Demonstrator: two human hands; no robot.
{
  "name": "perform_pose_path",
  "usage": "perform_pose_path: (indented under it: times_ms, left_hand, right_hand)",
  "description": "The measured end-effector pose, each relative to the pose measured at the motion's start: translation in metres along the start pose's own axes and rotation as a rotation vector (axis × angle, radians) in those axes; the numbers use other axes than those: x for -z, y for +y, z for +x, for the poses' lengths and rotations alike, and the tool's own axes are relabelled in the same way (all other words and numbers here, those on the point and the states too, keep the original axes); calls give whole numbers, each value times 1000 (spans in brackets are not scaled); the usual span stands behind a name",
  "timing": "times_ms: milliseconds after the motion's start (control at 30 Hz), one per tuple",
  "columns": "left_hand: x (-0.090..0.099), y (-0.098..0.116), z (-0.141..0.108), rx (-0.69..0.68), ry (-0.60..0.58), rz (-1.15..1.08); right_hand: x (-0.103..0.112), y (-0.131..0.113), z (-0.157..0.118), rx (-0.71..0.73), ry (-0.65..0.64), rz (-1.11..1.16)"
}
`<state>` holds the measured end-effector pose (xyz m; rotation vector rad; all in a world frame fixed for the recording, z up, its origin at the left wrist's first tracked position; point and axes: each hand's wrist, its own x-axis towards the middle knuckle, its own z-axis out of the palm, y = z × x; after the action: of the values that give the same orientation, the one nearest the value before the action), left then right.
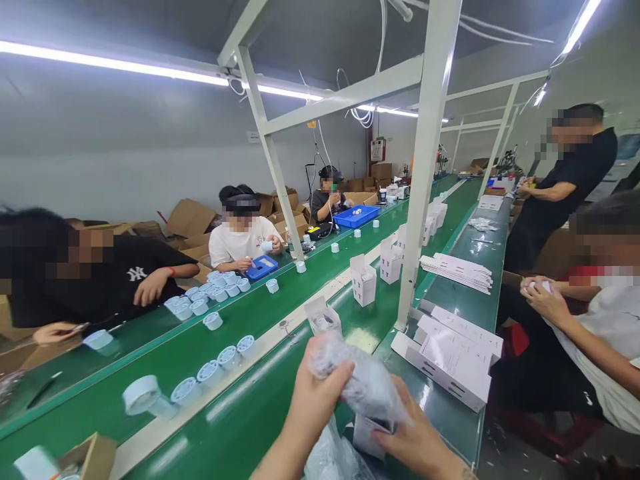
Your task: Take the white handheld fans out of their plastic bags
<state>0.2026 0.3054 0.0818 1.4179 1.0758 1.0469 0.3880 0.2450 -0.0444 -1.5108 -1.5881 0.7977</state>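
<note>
Both my hands are low in the middle of the view, over a green conveyor belt (260, 400). My left hand (316, 393) grips the top of a clear crinkled plastic bag (361, 380) with something dark and grey inside. My right hand (417, 437) holds the same bag from below and to the right. A white paper or small carton (367, 433) shows under the bag, between my hands. More clear plastic (333, 460) lies beneath my wrists.
Open white cartons (363, 280) stand along the belt. Flat white boxes and leaflets (453, 360) lie right of a white frame post (423, 180). Round white parts (220, 357) sit on the left belt. Several people work on both sides.
</note>
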Motion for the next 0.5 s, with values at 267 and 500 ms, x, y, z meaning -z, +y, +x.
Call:
perform_pose_path:
  times_ms: [267,500]
  left_hand:
    - [-21,-1,-13,-119,-112,790]
    - [-17,27,-4,-232,-461,1016]
  right_hand:
    - [-18,11,-1,-19,16,9]
    - [-9,7,-7,-9,-124,-9]
